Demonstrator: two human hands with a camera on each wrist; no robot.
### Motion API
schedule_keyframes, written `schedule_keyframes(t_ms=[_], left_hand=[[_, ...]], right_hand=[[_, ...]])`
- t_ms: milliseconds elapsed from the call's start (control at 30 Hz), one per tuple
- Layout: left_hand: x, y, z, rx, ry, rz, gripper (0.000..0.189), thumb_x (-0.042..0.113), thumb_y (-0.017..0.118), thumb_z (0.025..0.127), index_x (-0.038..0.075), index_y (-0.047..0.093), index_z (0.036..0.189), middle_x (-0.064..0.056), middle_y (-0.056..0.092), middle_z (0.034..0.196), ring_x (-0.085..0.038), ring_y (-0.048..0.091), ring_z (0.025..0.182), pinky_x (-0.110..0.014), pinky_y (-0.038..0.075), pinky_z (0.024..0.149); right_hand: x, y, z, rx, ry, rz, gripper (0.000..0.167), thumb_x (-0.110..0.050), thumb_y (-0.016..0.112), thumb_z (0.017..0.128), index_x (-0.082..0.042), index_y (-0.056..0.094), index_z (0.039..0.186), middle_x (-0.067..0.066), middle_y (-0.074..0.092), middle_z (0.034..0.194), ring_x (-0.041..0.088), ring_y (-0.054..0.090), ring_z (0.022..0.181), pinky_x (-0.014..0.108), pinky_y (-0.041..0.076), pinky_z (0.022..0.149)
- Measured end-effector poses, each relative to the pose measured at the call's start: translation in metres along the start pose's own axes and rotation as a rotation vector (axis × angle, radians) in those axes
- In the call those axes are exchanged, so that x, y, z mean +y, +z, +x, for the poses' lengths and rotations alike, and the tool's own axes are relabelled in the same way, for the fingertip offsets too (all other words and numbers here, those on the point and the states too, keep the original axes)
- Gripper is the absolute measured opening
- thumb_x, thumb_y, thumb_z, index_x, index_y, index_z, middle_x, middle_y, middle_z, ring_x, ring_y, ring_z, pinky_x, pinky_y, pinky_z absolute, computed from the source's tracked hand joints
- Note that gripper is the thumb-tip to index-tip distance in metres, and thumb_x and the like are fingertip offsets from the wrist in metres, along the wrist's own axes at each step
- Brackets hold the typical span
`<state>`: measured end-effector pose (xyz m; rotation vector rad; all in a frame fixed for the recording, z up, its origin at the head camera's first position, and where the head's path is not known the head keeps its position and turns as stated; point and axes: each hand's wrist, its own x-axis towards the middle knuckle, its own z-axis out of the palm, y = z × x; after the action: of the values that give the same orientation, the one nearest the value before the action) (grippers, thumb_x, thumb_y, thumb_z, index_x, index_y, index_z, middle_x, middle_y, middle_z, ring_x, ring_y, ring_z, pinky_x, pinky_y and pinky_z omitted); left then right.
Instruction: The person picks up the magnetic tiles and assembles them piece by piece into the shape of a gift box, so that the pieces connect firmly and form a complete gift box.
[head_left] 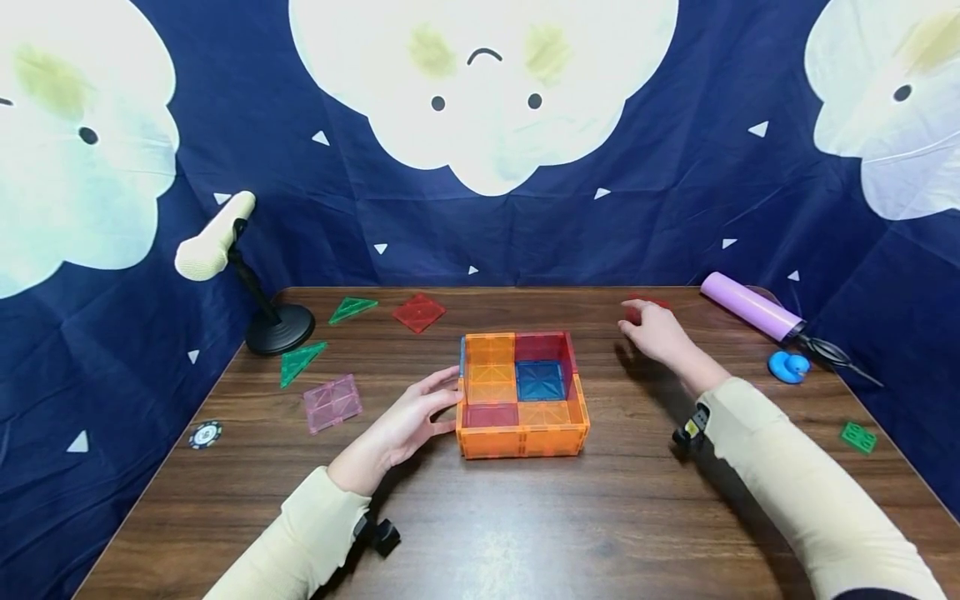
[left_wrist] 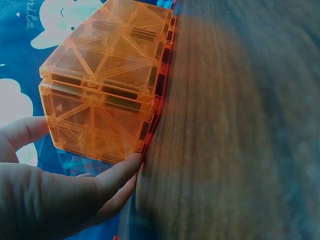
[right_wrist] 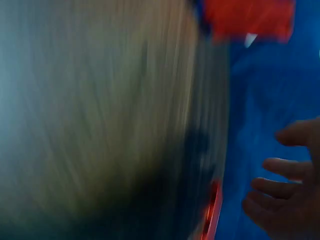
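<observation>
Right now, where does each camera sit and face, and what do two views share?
Head: on the head, forward and down over the table; left hand, right hand, sleeves show.
Left wrist: on that wrist, facing the box; left hand shows.
Right wrist: on that wrist, facing table and backdrop; right hand shows.
Shared: head and left wrist both show the left hand touching the box.

Long cream sleeves [head_left: 802, 483] are worn — with two small black wrist cameras [head_left: 387, 537].

Booth-like indoor space, cloud-print cloth [head_left: 510, 229], wooden table [head_left: 615, 508]
</observation>
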<state>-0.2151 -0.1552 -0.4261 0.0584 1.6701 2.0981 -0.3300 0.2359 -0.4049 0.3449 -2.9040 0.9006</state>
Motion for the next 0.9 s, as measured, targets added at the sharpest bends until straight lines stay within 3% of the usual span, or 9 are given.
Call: schedule_keyframes(t_ms=[100, 300, 567, 767, 900], left_hand=[[-0.001, 0.001, 0.000, -0.004, -0.005, -0.004, 0.069, 0.011, 0.053, 0.101, 0.001, 0.020, 0.160, -0.025, 0.026, 0.162, -0.040, 0.033, 0.144, -0.058, 0.033, 0.113], [0.000, 0.001, 0.002, -0.003, -0.007, 0.012, 0.069, 0.011, 0.054, 0.101, 0.002, 0.020, 0.161, -0.024, 0.025, 0.162, -0.040, 0.034, 0.144, -0.057, 0.034, 0.113], [0.002, 0.000, -0.001, -0.001, -0.014, 0.042, 0.068, 0.013, 0.054, 0.102, 0.004, 0.022, 0.161, -0.023, 0.027, 0.163, -0.039, 0.035, 0.144, -0.056, 0.036, 0.112], [0.002, 0.000, -0.001, 0.001, -0.017, 0.038, 0.068, 0.013, 0.054, 0.102, 0.004, 0.022, 0.161, -0.022, 0.028, 0.163, -0.039, 0.035, 0.143, -0.057, 0.035, 0.112], [0.001, -0.002, 0.000, -0.008, -0.013, 0.036, 0.068, 0.013, 0.054, 0.102, 0.004, 0.022, 0.161, -0.022, 0.028, 0.162, -0.039, 0.035, 0.143, -0.056, 0.035, 0.112]], right_hand=[[0.018, -0.005, 0.013, -0.053, -0.018, -0.174, 0.047, -0.011, 0.057, 0.096, 0.018, 0.052, 0.133, 0.039, 0.055, 0.131, 0.052, 0.052, 0.123, 0.058, 0.040, 0.106], [0.030, -0.007, 0.010, -0.149, -0.017, -0.215, 0.047, -0.009, 0.061, 0.092, 0.019, 0.055, 0.129, 0.040, 0.056, 0.129, 0.054, 0.052, 0.123, 0.059, 0.040, 0.105], [0.016, 0.008, -0.021, -0.141, -0.179, -0.244, 0.047, -0.008, 0.072, 0.087, 0.015, 0.060, 0.126, 0.040, 0.054, 0.129, 0.056, 0.050, 0.122, 0.061, 0.039, 0.105], [-0.009, 0.018, -0.052, -0.185, -0.196, -0.198, 0.048, -0.011, 0.073, 0.089, 0.009, 0.061, 0.131, 0.037, 0.051, 0.133, 0.056, 0.047, 0.121, 0.064, 0.038, 0.103], [-0.016, 0.023, -0.062, -0.158, -0.243, -0.202, 0.048, -0.010, 0.076, 0.086, 0.007, 0.063, 0.128, 0.033, 0.055, 0.127, 0.052, 0.048, 0.116, 0.062, 0.041, 0.100]])
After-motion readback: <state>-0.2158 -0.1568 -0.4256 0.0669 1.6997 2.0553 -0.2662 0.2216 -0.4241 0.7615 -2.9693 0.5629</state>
